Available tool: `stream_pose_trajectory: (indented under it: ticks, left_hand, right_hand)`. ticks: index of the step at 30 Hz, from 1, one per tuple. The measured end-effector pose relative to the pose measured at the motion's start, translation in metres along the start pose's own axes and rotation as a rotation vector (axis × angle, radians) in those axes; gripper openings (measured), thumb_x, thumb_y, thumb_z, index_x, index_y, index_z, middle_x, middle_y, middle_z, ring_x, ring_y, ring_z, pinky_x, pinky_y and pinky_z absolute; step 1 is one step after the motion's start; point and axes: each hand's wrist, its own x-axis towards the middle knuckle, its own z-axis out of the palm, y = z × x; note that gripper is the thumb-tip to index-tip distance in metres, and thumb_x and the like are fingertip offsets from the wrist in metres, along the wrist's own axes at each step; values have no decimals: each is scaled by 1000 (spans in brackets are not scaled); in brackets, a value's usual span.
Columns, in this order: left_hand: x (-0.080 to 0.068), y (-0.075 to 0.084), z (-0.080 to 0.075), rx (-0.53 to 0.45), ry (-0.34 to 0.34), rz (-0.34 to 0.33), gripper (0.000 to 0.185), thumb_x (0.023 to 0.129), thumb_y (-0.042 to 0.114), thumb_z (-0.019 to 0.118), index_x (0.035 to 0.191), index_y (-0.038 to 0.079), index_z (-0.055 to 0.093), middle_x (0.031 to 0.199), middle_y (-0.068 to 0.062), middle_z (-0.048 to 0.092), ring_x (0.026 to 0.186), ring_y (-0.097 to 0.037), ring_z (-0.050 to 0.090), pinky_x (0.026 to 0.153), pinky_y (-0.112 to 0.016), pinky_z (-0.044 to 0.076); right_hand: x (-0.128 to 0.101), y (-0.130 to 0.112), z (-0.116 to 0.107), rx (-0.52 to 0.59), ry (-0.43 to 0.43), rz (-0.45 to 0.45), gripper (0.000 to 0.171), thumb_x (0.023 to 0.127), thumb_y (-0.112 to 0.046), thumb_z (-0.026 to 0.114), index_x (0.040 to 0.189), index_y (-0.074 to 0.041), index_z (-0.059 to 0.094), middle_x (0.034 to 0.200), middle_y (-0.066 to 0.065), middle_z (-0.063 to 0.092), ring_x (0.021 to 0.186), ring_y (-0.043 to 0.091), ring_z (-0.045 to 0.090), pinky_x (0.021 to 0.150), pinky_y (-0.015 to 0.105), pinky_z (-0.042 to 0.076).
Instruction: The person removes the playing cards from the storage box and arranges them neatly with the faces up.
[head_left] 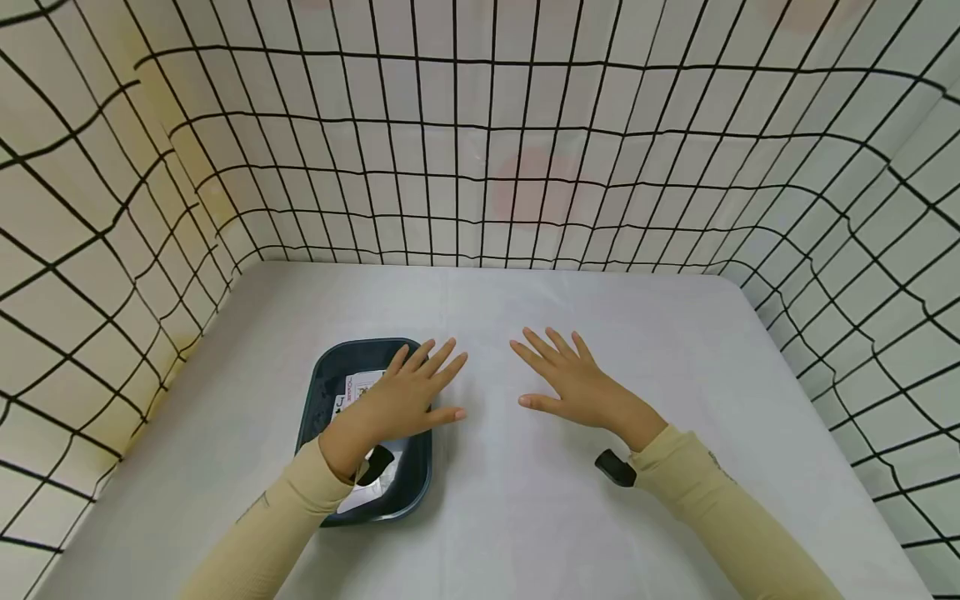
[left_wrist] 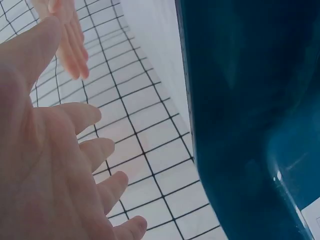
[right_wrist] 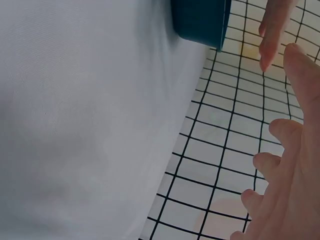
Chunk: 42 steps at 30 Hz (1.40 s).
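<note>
My left hand (head_left: 401,402) hovers over a dark teal plastic bin (head_left: 426,467), its fingers spread and nothing in its grasp. Inside the bin lie white printed cards or packets (head_left: 362,383), partly covered by that hand and wrist; I cannot tell their kind. To the right, my right hand (head_left: 581,392) is held above the white tabletop, fingers spread, holding nothing. In the left wrist view the bin's wall (left_wrist: 225,125) fills the right side, beside the open palm. The right wrist view shows a corner of the bin (right_wrist: 200,22) beyond the right hand (right_wrist: 290,185).
A white-covered table (head_left: 510,517) spreads beneath both hands. Black grid netting (head_left: 457,150) rises at its back and both sides, with pale sheets behind it. A small black device (head_left: 617,468) sits at the right wrist, and another (head_left: 375,465) at the left.
</note>
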Motion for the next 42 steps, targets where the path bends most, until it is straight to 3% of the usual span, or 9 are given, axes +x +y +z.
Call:
stream_pose_trajectory:
  ticks: [8, 14, 20, 25, 30, 32, 38, 42]
  left_hand:
    - [-15, -20, -14, -54, 20, -96, 77, 86, 60, 36, 145, 15, 14, 150, -8, 4, 134, -31, 1, 104, -52, 3]
    - [-44, -45, -22, -163, 29, -216, 78, 87, 52, 47, 145, 11, 13, 149, -12, 4, 133, -36, 2, 103, -55, 5]
    - [-80, -70, -22, -201, 37, -315, 83, 87, 44, 53, 143, 2, 9, 146, -24, 6, 128, -48, 10, 99, -60, 14]
    - [-105, -80, -14, -354, -25, -381, 89, 86, 40, 56, 141, -6, 2, 143, -32, 0, 126, -50, 9, 97, -61, 16]
    - [-117, -83, 0, -534, -75, -445, 93, 87, 37, 57, 136, -14, -3, 141, -35, 0, 127, -49, 6, 98, -59, 14]
    - [-119, -83, 6, -567, -72, -453, 89, 87, 32, 57, 135, -16, -1, 140, -36, 3, 127, -49, 10, 98, -58, 16]
    - [-126, -82, 19, -624, -25, -465, 73, 90, 18, 54, 137, -13, 8, 133, -37, 28, 105, -44, 50, 83, -50, 43]
    - [-128, -80, 22, -648, -8, -492, 71, 90, 15, 54, 138, -9, 9, 129, -37, 34, 98, -43, 55, 75, -47, 48]
  right_hand:
    - [-3, 2, 1, 13, -16, 21, 76, 85, -65, 29, 146, -24, 8, 150, 5, 5, 133, 35, 2, 101, 56, -3]
    - [-6, 4, 5, 46, -20, 35, 75, 85, -65, 30, 146, -24, 9, 150, 4, 5, 134, 34, -1, 102, 55, -6]
    - [-6, 5, 9, 42, -10, 23, 75, 86, -64, 31, 146, -23, 11, 150, 7, 7, 133, 37, 2, 101, 57, -3]
    - [-3, 2, 12, 51, -8, 10, 75, 86, -63, 32, 146, -23, 11, 149, 7, 8, 133, 37, 3, 101, 57, -3]
    - [5, -5, 17, 58, -15, -9, 75, 86, -64, 30, 145, -23, 11, 149, 7, 8, 133, 36, 3, 101, 57, -2]
    - [9, -9, 19, 66, -17, -16, 75, 86, -64, 31, 145, -24, 11, 149, 7, 9, 133, 36, 4, 101, 57, -3]
    - [22, -27, 22, 126, -35, -45, 75, 86, -56, 43, 145, -20, 15, 148, 6, 14, 134, 32, 7, 103, 54, -1]
    - [39, -42, 20, 112, -39, -88, 74, 86, -52, 48, 144, -16, 19, 147, 6, 21, 133, 29, 13, 104, 52, 4]
